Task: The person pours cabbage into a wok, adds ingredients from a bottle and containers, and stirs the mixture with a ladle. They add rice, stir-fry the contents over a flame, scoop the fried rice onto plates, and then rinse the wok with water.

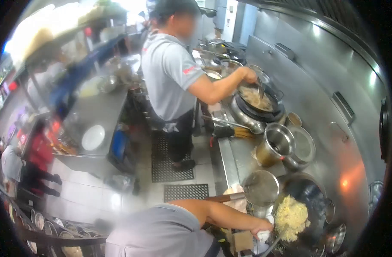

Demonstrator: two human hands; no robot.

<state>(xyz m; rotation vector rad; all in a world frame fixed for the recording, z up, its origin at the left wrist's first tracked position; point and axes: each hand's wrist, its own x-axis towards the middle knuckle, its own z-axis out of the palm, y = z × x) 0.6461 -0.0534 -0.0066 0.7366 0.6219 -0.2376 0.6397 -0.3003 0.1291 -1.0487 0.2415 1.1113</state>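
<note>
My left hand [261, 225] reaches right from my grey sleeve [161, 233] and grips a white cloth [263, 234] wrapped on the handle of a black wok [309, 192]. A mound of yellow fried rice [290, 217] lies in the wok's near side. Just left of the wok, a large steel ladle [261, 187] rests with its wooden handle [223, 197] running behind my forearm. My right hand is out of sight.
A co-worker in a grey shirt [168, 73] stirs a second wok [258, 99] further along the stove. Steel pots [276, 143] stand between the two woks. Black floor mats [185, 192] lie in the aisle, and a counter with a white plate [93, 138] stands at left.
</note>
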